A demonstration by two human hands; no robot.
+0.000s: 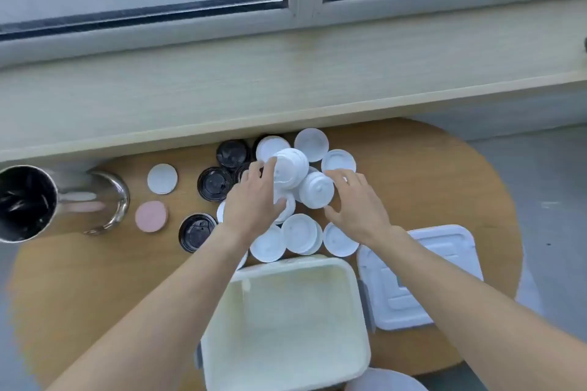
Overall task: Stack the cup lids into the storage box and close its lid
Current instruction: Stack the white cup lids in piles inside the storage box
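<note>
storage box point(355, 311) holds no lids; steel pot point(95, 200) unclear.

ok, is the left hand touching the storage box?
Apart. The head view shows the left hand up among the white cup lids, with lids and tabletop between it and the storage box.

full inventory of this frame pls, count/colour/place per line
white cup lids: about ten, some overlapping, exact count unclear; white; middle of the table beyond the box
black cup lids: at least four, black, left of the white ones
flat discs: one white, one pink; left part of the table
storage box: one, off-white, open and empty, near edge
box lid: one, white, flat on the table right of the box
metal jug: one, steel, lying at far left
table: one, round, wooden
window sill: pale wood, behind the table
left hand: on a stack of white lids
right hand: at a white lid
</note>
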